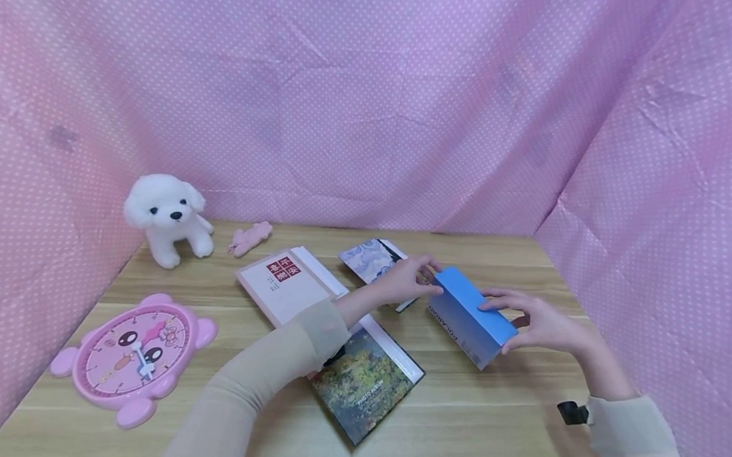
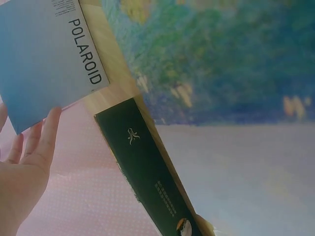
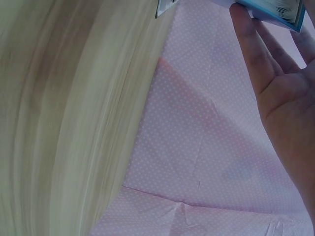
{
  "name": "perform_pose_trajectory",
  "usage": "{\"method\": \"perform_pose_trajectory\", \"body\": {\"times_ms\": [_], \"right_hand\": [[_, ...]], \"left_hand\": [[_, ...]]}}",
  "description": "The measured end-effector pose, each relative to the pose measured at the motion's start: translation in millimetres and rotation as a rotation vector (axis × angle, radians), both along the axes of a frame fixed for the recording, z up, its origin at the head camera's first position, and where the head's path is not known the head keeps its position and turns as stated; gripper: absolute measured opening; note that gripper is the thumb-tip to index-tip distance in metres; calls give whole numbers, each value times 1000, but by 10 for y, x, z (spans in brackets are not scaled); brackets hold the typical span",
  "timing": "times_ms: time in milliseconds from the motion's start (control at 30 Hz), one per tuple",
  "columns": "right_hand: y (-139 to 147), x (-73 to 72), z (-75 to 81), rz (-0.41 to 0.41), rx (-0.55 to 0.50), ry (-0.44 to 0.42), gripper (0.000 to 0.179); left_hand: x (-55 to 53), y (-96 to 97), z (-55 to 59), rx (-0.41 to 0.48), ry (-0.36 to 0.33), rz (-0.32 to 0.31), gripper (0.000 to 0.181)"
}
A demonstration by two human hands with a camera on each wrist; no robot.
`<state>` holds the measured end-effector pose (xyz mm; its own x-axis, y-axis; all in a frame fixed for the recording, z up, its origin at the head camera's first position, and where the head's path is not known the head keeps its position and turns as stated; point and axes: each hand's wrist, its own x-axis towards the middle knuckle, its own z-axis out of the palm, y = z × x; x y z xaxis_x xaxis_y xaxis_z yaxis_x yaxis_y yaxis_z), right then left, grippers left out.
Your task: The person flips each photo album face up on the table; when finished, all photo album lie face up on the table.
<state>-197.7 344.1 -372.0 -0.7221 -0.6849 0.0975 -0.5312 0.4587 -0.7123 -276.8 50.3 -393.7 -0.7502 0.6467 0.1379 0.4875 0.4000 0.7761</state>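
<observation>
A blue photo album (image 1: 468, 319) marked POLAROID is held between both hands, tilted, with its bright blue spine turned up and its lettered cover towards me. My left hand (image 1: 405, 281) pinches its far left end; in the left wrist view, fingers (image 2: 47, 132) lie along the album's edge. At the opposite end, my right hand (image 1: 538, 320) grips the album with thumb and fingers spread around it. Page edges of the album (image 3: 288, 11) show at the top of the right wrist view. Behind the left hand lies a blue-and-white patterned album (image 1: 367, 259), partly covered by that hand.
Under the left forearm lie a pale pink album (image 1: 271, 294) with red characters and a painted-cover photo album (image 1: 367, 385). A pink toy clock (image 1: 116, 355), a white plush dog (image 1: 168, 217) and a small pink plush item (image 1: 250, 238) occupy the left side. Pink dotted cloth (image 1: 398, 118) surrounds the table.
</observation>
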Motion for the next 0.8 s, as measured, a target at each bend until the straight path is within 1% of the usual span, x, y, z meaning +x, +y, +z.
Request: {"method": "perform_pose_trajectory", "body": {"times_ms": [167, 333, 500, 667, 800], "right_hand": [[-38, 10, -12, 13, 3, -3, 68], [-63, 7, -19, 53, -2, -10, 69], [-85, 6, -23, 80, 2, -21, 67], [-132, 4, -32, 122, 13, 2, 68], [-179, 20, -40, 112, 12, -32, 71]], "left_hand": [[5, -21, -1, -14, 29, 7, 36], [17, -46, -20, -41, 39, 7, 34], [19, -82, -35, -32, 22, -16, 35], [25, -140, -45, -32, 10, -41, 38], [53, -188, -39, -34, 15, -64, 40]]}}
